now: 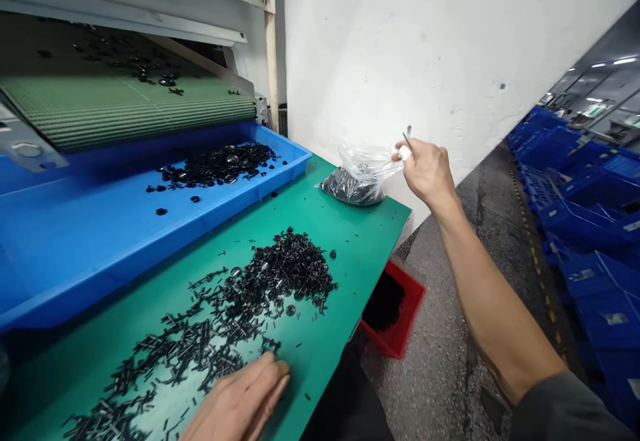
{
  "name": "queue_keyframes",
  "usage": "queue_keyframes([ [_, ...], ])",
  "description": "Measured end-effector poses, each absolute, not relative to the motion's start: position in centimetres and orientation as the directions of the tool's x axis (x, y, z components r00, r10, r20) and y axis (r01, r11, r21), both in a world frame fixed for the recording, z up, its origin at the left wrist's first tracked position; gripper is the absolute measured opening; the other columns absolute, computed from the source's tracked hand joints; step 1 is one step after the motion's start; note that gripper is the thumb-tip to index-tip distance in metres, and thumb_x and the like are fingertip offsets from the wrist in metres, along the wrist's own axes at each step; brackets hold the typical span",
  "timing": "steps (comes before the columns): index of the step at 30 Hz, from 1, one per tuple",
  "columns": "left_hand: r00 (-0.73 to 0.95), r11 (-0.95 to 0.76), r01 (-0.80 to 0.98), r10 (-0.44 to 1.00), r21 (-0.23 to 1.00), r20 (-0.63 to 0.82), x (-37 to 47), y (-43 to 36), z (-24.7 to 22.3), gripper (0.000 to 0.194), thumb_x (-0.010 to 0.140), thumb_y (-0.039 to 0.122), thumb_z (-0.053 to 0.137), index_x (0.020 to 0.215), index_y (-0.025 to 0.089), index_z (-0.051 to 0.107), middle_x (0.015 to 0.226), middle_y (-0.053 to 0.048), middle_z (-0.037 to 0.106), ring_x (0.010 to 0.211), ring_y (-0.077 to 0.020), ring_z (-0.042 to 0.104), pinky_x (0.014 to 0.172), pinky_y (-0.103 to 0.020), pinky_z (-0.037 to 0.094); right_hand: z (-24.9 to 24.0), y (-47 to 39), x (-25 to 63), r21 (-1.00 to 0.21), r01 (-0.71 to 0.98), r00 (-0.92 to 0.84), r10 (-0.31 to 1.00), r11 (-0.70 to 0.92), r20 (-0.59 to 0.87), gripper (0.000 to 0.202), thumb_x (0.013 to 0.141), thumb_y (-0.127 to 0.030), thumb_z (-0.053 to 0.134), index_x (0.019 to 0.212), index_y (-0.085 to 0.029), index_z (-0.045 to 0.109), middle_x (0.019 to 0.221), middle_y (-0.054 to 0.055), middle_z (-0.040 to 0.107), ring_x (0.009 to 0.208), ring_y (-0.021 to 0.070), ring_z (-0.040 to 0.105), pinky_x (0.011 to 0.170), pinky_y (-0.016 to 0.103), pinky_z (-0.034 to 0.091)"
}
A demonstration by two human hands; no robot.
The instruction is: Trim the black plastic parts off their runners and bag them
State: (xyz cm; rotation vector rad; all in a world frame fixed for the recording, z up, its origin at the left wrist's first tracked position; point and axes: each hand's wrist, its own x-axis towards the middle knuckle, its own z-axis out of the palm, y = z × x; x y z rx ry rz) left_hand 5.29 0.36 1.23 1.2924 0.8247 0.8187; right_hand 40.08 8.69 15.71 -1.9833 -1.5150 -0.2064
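Observation:
My left hand (240, 397) rests low over the green tabletop with its fingers curled together, at the near edge of a loose pile of small black plastic parts (295, 261). Anything inside those fingers is hidden. My right hand (425, 166) is raised at the far end of the table, its fingers closed on a thin dark piece (407, 139). Something white shows at the fingertips. Just left of that hand lies a clear plastic bag (353, 187), partly filled with black parts, its loose top reaching toward the fingers. Whether the fingers touch the bag, I cannot tell.
A blue tray (100, 254) with round black parts sits under a green conveyor belt (150, 111) on the left. Below the table's right edge stands a red bin (413, 314) of black material. A white wall rises behind; blue crates (590, 227) line the right.

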Motion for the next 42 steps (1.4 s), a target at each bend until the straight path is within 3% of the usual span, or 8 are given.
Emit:
queue_keyframes([
  [4,0.507,-0.160,0.174,0.860,0.972,0.050,3.9,1.3,-0.1,0.004,0.077,0.024,0.070,0.078,0.027,0.074,0.064,-0.004,0.062,0.055,-0.0173,0.053,0.055,-0.025,0.042,11.4,4.2,35.5,-0.586,0.809,0.081,0.978,0.049,0.193,0.026,0.089,-0.012,0.043,0.089,-0.018,0.068,0.094,0.003,0.071,0.083,0.0141,0.062,0.070,0.026,0.043],
  [7,0.447,-0.239,0.303,0.891,0.923,0.084,3.1,1.1,-0.1,0.013,0.086,0.030,0.061,0.092,0.026,0.071,0.076,-0.004,0.063,0.062,-0.0163,0.053,0.060,-0.026,0.042,7.3,2.5,32.0,-0.700,0.710,-0.101,0.995,0.074,0.002,0.038,0.087,-0.008,0.038,0.120,-0.019,0.054,0.079,-0.001,0.069,0.071,0.0130,0.060,0.063,0.025,0.041],
  [11,0.241,0.239,0.137,0.933,0.961,-0.266,3.4,0.1,1.0,0.022,0.088,0.040,0.059,0.101,0.024,0.067,0.079,-0.002,0.059,0.060,-0.0130,0.048,0.050,-0.023,0.038,3.4,2.3,30.6,-0.567,0.823,0.033,0.997,0.016,0.076,0.034,0.083,-0.006,0.039,0.112,-0.015,0.055,0.084,0.004,0.062,0.070,0.0156,0.054,0.060,0.027,0.036],
  [15,0.261,0.599,-0.202,0.795,0.775,-0.547,4.4,-0.8,1.3,0.027,0.079,0.043,0.069,0.094,0.020,0.069,0.074,0.000,0.054,0.056,-0.0095,0.041,0.041,-0.017,0.029,2.1,1.0,30.8,-0.534,0.841,-0.047,0.995,0.087,0.088,0.040,0.083,-0.002,0.039,0.113,-0.020,0.058,0.108,0.006,0.057,0.087,0.0160,0.056,0.072,0.028,0.040],
  [20,0.373,0.716,-0.338,0.698,0.611,-0.611,5.5,-1.2,1.0,0.034,0.080,0.050,0.065,0.077,0.016,0.068,0.057,0.004,0.044,0.047,-0.0065,0.030,0.035,-0.016,0.020,1.6,-1.1,27.9,-0.463,0.882,-0.096,0.995,0.091,0.012,0.028,0.091,-0.010,0.044,0.108,-0.022,0.064,0.095,0.003,0.059,0.081,0.0148,0.058,0.072,0.026,0.041],
  [27,0.404,0.714,-0.221,0.687,0.664,-0.604,6.0,-1.1,1.0,0.025,0.083,0.041,0.066,0.095,0.019,0.067,0.056,0.005,0.046,0.047,-0.0069,0.028,0.037,-0.016,0.018,1.9,-0.1,23.4,-0.275,0.958,-0.106,0.992,0.081,-0.075,0.019,0.092,-0.016,0.048,0.101,-0.020,0.064,0.088,0.003,0.059,0.065,0.0146,0.056,0.055,0.027,0.032],
  [35,0.399,0.641,-0.269,0.753,0.719,-0.523,6.2,-1.5,0.5,0.028,0.089,0.041,0.059,0.103,0.017,0.065,0.067,0.001,0.058,0.049,-0.0054,0.038,0.046,-0.018,0.029,3.1,-2.2,21.9,-0.712,0.700,-0.106,0.994,0.051,-0.032,0.019,0.086,-0.008,0.050,0.090,-0.023,0.061,0.086,-0.002,0.056,0.073,0.0116,0.053,0.064,0.024,0.038],
  [42,0.328,0.602,-0.404,0.798,0.689,-0.505,5.9,-1.4,0.2,0.019,0.085,0.033,0.067,0.091,0.016,0.068,0.068,-0.001,0.060,0.048,-0.0046,0.038,0.044,-0.017,0.028,2.7,-3.5,21.9,-0.877,0.464,-0.212,0.977,0.125,0.027,0.045,0.085,-0.002,0.035,0.124,-0.021,0.048,0.103,0.003,0.056,0.097,0.0141,0.055,0.086,0.027,0.045],
])
